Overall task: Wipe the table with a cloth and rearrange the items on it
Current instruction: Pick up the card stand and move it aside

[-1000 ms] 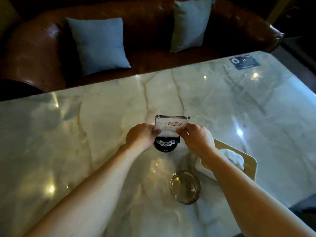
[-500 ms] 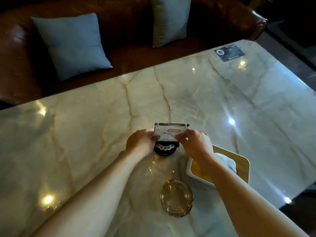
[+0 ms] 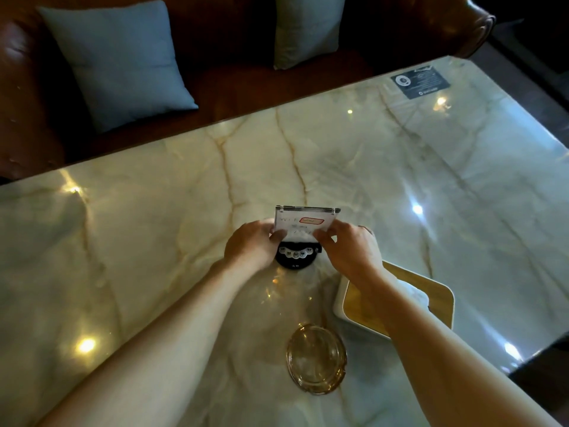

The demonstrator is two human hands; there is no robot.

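We see the sign [image 3: 303, 221] standing upright on its round black base [image 3: 296, 256], printed face toward us, its long axis running left to right across the counter [image 3: 154, 241], top edge level. It sits mid-counter, between our two hands. The left hand [image 3: 251, 246] has its fingers [image 3: 278, 234] closed on the sign's lower left edge; the right hand [image 3: 349, 249] pinches the lower right corner, thumb in front, the other fingers hidden behind the card. The base, with a row of small buttons, shows in the gap just below the fingers. Nearer to us than the fingers lies an amber glass ashtray [image 3: 316, 359], apart from the base. Under the right forearm sits a tissue box [image 3: 431, 291] with a wooden top, white tissue [image 3: 414, 291] showing; it stands just right of the base and close to it. Far beyond the fingers to the right, a dark sticker [image 3: 420, 81] lies flat near the counter's corner. Past the far edge is a brown sofa [image 3: 30, 87] with two blue cushions [image 3: 120, 63]. Both forearms reach forward, converging on the sign, wrists slightly bent inward.
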